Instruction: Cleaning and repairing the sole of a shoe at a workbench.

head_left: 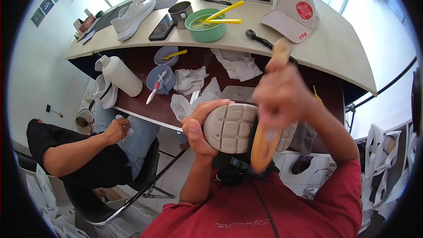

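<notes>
My left hand [198, 134] is closed around the left end of a shoe [227, 128] held with its cream, blocky tread facing up. My right hand [283, 91], blurred by motion, grips a long wooden-handled brush [264, 149] that lies across the sole, over its dark middle. The brush's bristles cannot be made out. Pale crumpled tissues [180, 108] and a translucent plastic piece [240, 92] lie just beyond the shoe on the dark lower shelf.
A seated co-worker [66, 150] at left holds a white cloth. The lower shelf carries a white bottle [128, 79], bowls [159, 79] with brushes and a white shoe [105, 92]. The cream counter [343, 57] holds another shoe, phone, mug, green bowl [205, 33] and cap. White bags [383, 158] stand at right.
</notes>
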`<state>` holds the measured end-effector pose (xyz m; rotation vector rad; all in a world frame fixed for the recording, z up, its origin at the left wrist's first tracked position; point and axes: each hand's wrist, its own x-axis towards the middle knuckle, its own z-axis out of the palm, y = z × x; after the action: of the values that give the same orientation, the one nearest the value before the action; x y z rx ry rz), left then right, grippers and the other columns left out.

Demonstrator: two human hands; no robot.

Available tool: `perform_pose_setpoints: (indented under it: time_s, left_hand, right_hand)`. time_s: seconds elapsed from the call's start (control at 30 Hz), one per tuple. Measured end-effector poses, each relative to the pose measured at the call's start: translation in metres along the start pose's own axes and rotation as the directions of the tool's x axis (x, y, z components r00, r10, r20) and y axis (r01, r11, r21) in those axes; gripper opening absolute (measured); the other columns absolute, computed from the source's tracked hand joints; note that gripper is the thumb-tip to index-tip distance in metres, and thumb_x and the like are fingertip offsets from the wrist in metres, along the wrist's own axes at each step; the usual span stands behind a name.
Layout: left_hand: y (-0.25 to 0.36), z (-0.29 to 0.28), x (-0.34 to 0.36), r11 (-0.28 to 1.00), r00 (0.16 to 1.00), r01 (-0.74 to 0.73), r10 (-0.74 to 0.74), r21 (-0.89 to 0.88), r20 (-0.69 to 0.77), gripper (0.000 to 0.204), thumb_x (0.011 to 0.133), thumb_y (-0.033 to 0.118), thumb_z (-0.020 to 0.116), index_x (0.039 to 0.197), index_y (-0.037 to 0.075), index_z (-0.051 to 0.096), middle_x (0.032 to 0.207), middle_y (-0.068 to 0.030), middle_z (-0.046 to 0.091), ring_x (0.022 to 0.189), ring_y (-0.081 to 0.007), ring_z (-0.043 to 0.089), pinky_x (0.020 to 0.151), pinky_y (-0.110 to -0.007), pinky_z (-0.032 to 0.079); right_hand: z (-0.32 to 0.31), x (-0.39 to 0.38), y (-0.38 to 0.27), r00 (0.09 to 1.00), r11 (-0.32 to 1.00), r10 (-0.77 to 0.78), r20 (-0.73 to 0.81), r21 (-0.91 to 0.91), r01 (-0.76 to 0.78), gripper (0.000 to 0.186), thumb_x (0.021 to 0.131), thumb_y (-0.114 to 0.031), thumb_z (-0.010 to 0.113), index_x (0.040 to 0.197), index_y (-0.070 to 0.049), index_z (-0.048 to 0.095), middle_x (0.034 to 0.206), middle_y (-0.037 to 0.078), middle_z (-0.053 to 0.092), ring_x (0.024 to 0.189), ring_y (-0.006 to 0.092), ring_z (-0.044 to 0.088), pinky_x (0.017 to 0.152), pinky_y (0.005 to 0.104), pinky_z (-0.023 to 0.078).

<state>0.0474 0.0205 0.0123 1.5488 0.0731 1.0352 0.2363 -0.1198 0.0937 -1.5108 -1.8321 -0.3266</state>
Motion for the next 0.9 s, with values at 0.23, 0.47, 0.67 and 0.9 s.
perform_pose_setpoints:
  time_s: [0.23,0.47,0.67,0.9]
  left_hand:
    - [0.008,-0.001,-0.001,0.998,1.000,-0.008,0.009,0.064,-0.018,0.085,0.104,0.059,0.020,0.113,-0.014,0.065,0.099,-0.0246,0.073,0.091,-0.0292,0.070,0.087,-0.036,0.054]
    - [0.008,-0.005,-0.014,0.997,1.000,0.025,-0.024,0.066,-0.016,0.086,0.103,0.060,0.021,0.113,-0.013,0.065,0.101,-0.0256,0.072,0.094,-0.0302,0.070,0.088,-0.038,0.054]
    - [0.003,-0.005,-0.027,1.000,0.989,-0.019,0.018,-0.002,-0.149,0.086,0.102,0.059,0.022,0.105,-0.013,0.068,0.095,-0.0287,0.072,0.090,-0.0344,0.071,0.087,-0.041,0.055]
    - [0.010,0.001,-0.033,0.997,0.986,-0.075,0.070,-0.030,-0.150,0.088,0.103,0.062,0.018,0.104,-0.011,0.067,0.094,-0.0292,0.071,0.091,-0.0351,0.070,0.086,-0.043,0.055]
  right_hand:
    - [-0.022,0.010,0.041,1.000,0.996,0.009,0.027,-0.085,-0.006,0.019,0.070,-0.017,0.065,0.066,-0.012,0.047,0.052,0.000,0.045,0.049,0.0235,0.048,0.070,0.0372,0.038]
    - [-0.005,0.002,-0.005,0.995,0.995,-0.090,0.035,0.038,0.089,0.022,0.070,-0.019,0.066,0.065,-0.014,0.045,0.055,-0.002,0.044,0.052,0.0210,0.052,0.064,0.0346,0.037]
    - [0.006,-0.090,-0.040,0.878,0.873,0.459,-0.137,-0.115,-0.475,0.023,0.070,-0.019,0.067,0.064,-0.010,0.046,0.052,0.004,0.046,0.048,0.0276,0.044,0.057,0.0370,0.036]
    - [0.023,-0.181,-0.042,0.308,0.486,0.797,-0.520,0.249,-0.838,0.021,0.082,-0.001,0.057,0.064,-0.002,0.045,0.051,0.003,0.039,0.051,0.0017,0.040,0.044,0.0273,0.031]
